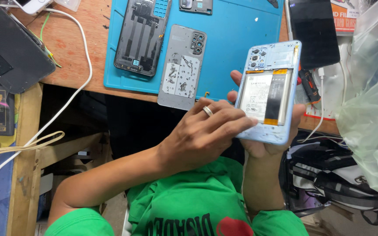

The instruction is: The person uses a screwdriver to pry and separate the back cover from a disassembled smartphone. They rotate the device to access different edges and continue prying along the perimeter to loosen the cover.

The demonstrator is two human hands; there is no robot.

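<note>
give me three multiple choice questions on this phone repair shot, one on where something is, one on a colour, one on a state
1. Where does the grey back cover lie?
A. on the blue mat, its lower end past the table edge
B. inside the plastic bag
C. on the person's lap

2. What colour is the frame of the opened phone being held?
A. red
B. light blue
C. black

3. What state is that phone in?
A. back off, battery showing
B. fully closed
C. screen lit

Answers:
1 A: the cover rests on the blue mat and overhangs the wooden table.
2 B: its rim is pale blue.
3 A: the battery and camera parts are bare; the right hand holds the phone from behind while the left hand, wearing a ring, touches its edge.
</note>
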